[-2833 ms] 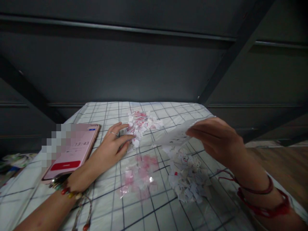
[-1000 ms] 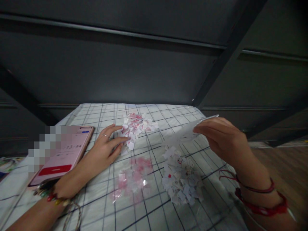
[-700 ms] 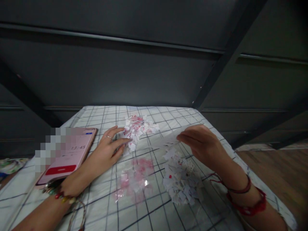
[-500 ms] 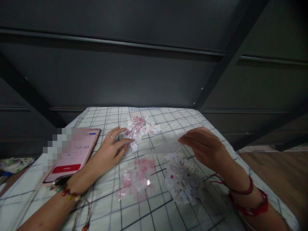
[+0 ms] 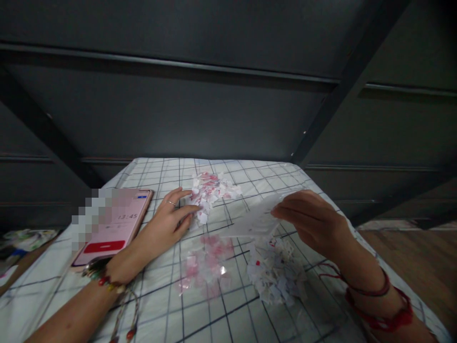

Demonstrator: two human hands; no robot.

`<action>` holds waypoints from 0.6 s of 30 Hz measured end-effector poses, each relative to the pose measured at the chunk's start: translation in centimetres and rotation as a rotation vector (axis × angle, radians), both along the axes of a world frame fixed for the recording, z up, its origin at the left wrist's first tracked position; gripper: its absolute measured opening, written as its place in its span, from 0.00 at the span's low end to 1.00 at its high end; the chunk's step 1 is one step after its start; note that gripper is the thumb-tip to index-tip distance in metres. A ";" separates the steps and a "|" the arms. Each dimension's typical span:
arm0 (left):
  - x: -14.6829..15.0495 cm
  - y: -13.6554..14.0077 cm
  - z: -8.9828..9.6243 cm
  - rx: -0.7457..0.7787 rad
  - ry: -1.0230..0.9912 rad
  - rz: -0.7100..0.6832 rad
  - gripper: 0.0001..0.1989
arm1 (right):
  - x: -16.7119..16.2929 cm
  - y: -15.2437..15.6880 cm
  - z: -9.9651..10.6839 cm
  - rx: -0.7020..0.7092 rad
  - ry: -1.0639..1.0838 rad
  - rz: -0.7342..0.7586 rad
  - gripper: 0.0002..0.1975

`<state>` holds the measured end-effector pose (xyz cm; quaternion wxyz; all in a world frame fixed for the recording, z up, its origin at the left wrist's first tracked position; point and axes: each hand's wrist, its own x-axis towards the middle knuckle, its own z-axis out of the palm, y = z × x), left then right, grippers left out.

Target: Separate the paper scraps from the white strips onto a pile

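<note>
My left hand (image 5: 174,216) rests at the left edge of a far pile of white and pink paper scraps (image 5: 214,188), fingers apart, fingertips at the scraps. In my right hand (image 5: 310,216) a thin, whitish, see-through sheet (image 5: 252,220), perhaps plastic, is pinched between thumb and fingers; it slants down to the left. Below it lies a second heap of mostly white paper scraps (image 5: 278,278), with a small red spot on one piece. Shiny pink and clear plastic pieces (image 5: 207,267) are spread between the hands, nearer to me.
A pink phone (image 5: 117,224) with a lit screen lies at the left, by my left forearm. White cloth with dark grid lines (image 5: 157,309) covers the table. Dark panels (image 5: 200,114) rise behind the far edge, and wooden floor (image 5: 414,250) shows at the right.
The see-through sheet has tilted and shows more of its face, its lower edge now further left. My left hand stays by the far pile. The whole view has shifted slightly.
</note>
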<state>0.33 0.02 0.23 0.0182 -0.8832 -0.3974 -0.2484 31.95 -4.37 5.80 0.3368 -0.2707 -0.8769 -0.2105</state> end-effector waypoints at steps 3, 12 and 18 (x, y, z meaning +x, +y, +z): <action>0.0 0.1 -0.2 0.005 0.006 0.009 0.16 | 0.2 0.2 -0.1 0.077 0.024 -0.077 0.14; -0.1 0.1 -0.2 0.045 0.033 0.182 0.15 | -2.8 0.6 -0.9 0.121 0.010 0.020 0.11; -0.2 0.2 -0.5 0.032 0.024 0.185 0.15 | -4.5 0.6 -0.7 0.102 -0.095 0.017 0.11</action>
